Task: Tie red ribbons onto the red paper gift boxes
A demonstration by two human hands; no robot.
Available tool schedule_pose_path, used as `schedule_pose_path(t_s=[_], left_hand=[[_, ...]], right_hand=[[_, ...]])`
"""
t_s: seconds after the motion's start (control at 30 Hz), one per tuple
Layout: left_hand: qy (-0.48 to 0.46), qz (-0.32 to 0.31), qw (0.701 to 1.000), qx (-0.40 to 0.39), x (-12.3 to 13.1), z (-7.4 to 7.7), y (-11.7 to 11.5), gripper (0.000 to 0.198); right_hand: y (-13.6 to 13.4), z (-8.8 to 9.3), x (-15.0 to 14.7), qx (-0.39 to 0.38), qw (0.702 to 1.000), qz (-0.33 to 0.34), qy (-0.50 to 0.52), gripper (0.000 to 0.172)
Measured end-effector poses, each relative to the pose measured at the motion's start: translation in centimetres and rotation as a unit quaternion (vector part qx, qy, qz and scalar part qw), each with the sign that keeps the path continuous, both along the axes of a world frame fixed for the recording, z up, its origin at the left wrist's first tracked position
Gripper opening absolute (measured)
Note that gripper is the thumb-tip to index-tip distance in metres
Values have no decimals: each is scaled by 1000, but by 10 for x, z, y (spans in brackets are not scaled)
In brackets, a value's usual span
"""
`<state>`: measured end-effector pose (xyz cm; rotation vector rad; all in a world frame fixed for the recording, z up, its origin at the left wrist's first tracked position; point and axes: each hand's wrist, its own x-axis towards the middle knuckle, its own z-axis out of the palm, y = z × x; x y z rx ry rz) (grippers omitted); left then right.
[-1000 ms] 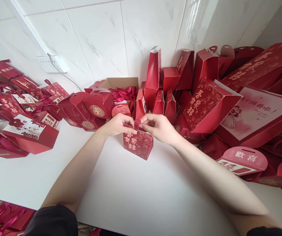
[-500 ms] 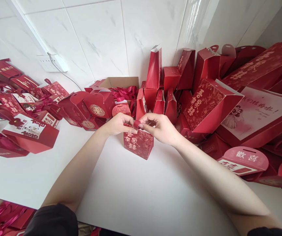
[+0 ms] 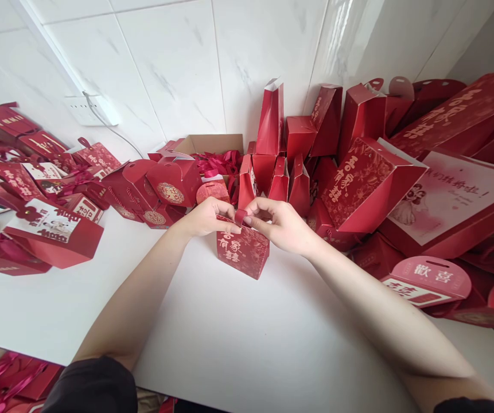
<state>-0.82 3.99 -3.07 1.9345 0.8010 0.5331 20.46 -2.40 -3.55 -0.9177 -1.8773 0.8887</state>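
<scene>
Though fingers point(image 3: 223, 208) at box point(image 3: 243, 253) edge, roomy tabletop point(image 3: 251, 338).

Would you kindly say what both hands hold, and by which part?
A small red box, by its top: left hand at the upper edge, right hand at the loop.

We see a red box point(image 3: 247, 258) patterned with paler floral shapes and pale lettering, its strap point(image 3: 240, 216) plain deep red. Our desk point(image 3: 238, 338) is white and our sleeves point(image 3: 94, 387) are black. The wall tiles point(image 3: 169, 63) show grey veining on white, the carton point(image 3: 216, 143) is brown, the ribbons point(image 3: 225, 163) are crimson, and a white panel point(image 3: 448, 201) bears a pink wash with dark lettering.
</scene>
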Motion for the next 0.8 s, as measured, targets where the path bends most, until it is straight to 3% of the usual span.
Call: schedule_pose_path(t_s=[0.4, 0.63, 0.8], left_hand=[[4, -3, 1000, 6, -2, 0, 0, 25], [-31, -88, 995, -21, -5, -1, 2, 22], [-26, -93, 995, -18, -6, -6, 6, 27]], right_hand=[[-2, 0, 0, -20, 1000, -10, -7, 10], [-5, 1, -1, -12, 999, 34, -9, 6], [-8, 2, 0, 6, 999, 48, -22, 7]])
